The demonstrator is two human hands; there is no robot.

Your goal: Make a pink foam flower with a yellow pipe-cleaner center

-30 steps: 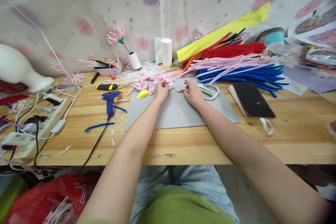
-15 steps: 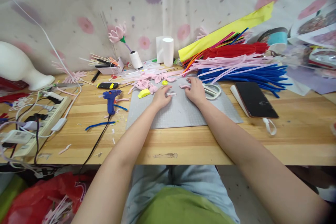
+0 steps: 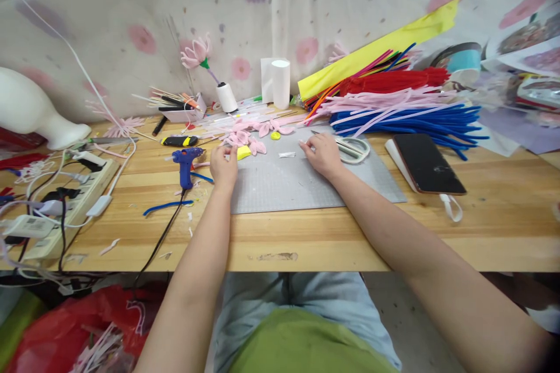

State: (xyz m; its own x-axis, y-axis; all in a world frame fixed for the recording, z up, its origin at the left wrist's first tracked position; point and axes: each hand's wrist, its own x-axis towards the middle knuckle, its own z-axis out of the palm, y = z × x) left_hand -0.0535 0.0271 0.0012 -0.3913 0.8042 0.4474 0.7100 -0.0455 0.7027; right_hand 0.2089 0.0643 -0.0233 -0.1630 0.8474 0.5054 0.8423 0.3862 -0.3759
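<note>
My left hand point(image 3: 224, 166) is at the left edge of the grey cutting mat point(image 3: 284, 192). Its fingers are curled together against the yellow piece point(image 3: 244, 152), partly covering it; what they pinch is hidden. Over the right half of the mat, my right hand point(image 3: 322, 154) is closed, with a small pale pink piece point(image 3: 301, 144) at its fingertips. Beside and partly beneath that hand lie scissors with pale handles point(image 3: 359, 151). Between the hands rests a small white bundle point(image 3: 287, 155). Pink fuzzy petals point(image 3: 240, 137) and a yellow disc point(image 3: 275, 136) lie behind.
A blue glue gun point(image 3: 185, 166) and a yellow-black cutter point(image 3: 179, 141) are left of the mat. Blue point(image 3: 406, 122), pink and red pipe cleaners are piled back right. A phone point(image 3: 429, 163) lies at right. A power strip point(image 3: 74, 210) with cables occupies the left.
My left hand has moved left, from beside the white bundle to the yellow piece. The white bundle now lies uncovered on the mat. My right hand has stayed nearly in place.
</note>
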